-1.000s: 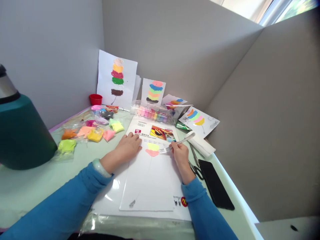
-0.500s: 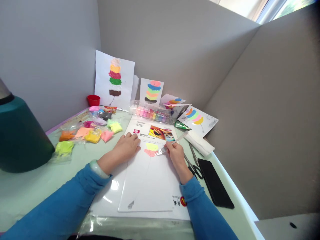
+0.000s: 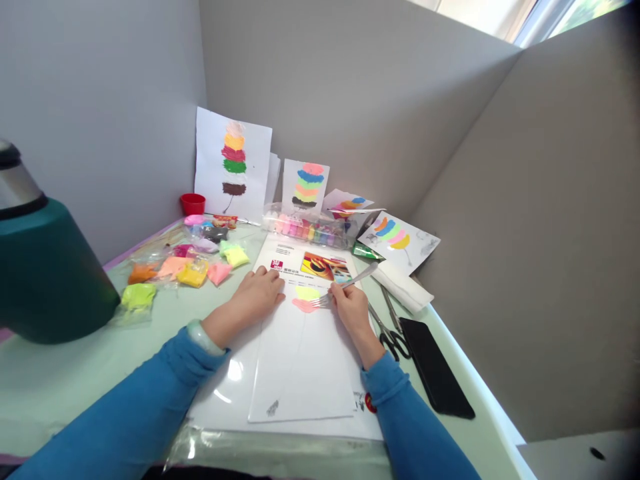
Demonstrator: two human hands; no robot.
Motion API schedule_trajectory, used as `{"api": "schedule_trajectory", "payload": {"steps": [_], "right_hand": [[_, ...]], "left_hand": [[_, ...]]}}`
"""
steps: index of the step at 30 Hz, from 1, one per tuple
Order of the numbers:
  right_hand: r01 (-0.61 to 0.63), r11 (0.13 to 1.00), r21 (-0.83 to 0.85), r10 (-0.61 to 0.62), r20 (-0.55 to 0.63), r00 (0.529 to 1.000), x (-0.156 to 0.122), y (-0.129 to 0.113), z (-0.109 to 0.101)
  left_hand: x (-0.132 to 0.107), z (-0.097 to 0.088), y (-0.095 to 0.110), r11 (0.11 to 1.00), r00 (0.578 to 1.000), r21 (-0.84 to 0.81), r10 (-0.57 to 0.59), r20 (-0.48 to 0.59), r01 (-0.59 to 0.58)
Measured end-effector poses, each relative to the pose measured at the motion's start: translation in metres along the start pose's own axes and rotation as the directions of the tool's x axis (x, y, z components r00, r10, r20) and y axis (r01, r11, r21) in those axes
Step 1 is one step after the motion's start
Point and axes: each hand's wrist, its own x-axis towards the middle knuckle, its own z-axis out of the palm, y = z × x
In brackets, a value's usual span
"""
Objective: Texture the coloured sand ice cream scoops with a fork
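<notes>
My right hand (image 3: 351, 308) is closed around a fork (image 3: 354, 277), its handle pointing up to the right. The tines touch or hover just over the right end of a pink clay patch (image 3: 304, 306); I cannot tell which. A yellow patch (image 3: 307, 293) sits directly above the pink one. Both are on a white sheet (image 3: 305, 373) with a faint pencil line running down from them and a small grey sketch near its lower left corner. My left hand (image 3: 257, 293) lies flat at the sheet's left edge, fingers stretched out, holding nothing.
Bagged coloured clay (image 3: 193, 272) lies at left beside a big green flask (image 3: 50, 273). A red cup (image 3: 193, 204), propped pictures (image 3: 233, 167) and a clear pack of colours (image 3: 305, 227) stand behind. Scissors (image 3: 393, 337), a white tissue (image 3: 405, 287) and a black phone (image 3: 436, 367) lie at right.
The whole view has shifted slightly, so things sit a little further right. The white sheet's lower end has swung slightly right. Both hands keep nearly the same pose, the fork still by the pink patch.
</notes>
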Motion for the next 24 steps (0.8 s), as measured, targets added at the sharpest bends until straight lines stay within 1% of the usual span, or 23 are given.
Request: {"api": "schedule_trajectory", "payload": {"steps": [2,3,6,8,10,12,15,17,18,21,24], "right_hand": [[-0.001,1.000,-0.014,0.000,-0.066,0.998,0.000,-0.002,-0.002],[0.000,1.000,0.008,0.001,-0.067,0.998,-0.001,-0.003,-0.002],[0.011,0.996,0.090,-0.014,0.030,0.999,-0.004,-0.005,0.006],[0.016,0.996,0.085,-0.023,0.076,0.997,-0.007,-0.008,0.012],[0.013,0.999,0.047,-0.017,0.079,0.997,-0.008,-0.010,0.014],[0.002,1.000,-0.004,-0.001,0.046,0.999,-0.006,-0.009,0.011],[-0.002,0.998,-0.065,-0.001,-0.042,0.999,-0.001,-0.005,0.001],[0.012,0.999,-0.051,-0.016,-0.078,0.997,0.000,-0.002,-0.003],[0.015,1.000,-0.023,-0.016,-0.076,0.997,0.000,-0.001,-0.003],[-0.004,0.998,0.067,0.004,0.004,1.000,-0.004,-0.002,0.004],[-0.012,0.998,0.054,0.008,0.069,0.998,-0.005,-0.004,0.010]], "left_hand": [[0.000,0.001,0.000,1.000,1.000,0.005,-0.001,-0.012,0.001],[0.000,0.002,-0.001,1.000,1.000,0.008,0.001,-0.018,-0.001],[0.001,0.005,-0.002,1.000,1.000,0.015,0.011,-0.028,-0.011],[0.001,0.006,-0.003,1.000,0.999,0.021,0.016,-0.033,-0.016],[0.000,0.006,-0.003,1.000,0.999,0.022,0.020,-0.036,-0.019],[0.000,0.005,-0.003,1.000,0.999,0.018,0.018,-0.035,-0.017],[0.000,0.004,-0.002,1.000,0.999,0.008,0.013,-0.038,-0.013],[0.000,0.004,-0.002,1.000,0.999,0.005,0.016,-0.045,-0.016],[0.000,0.004,-0.002,1.000,0.999,0.005,0.017,-0.047,-0.016],[0.001,0.004,-0.002,1.000,0.999,0.004,0.014,-0.038,-0.014],[0.001,0.004,-0.002,1.000,1.000,-0.002,0.009,-0.029,-0.009]]}}
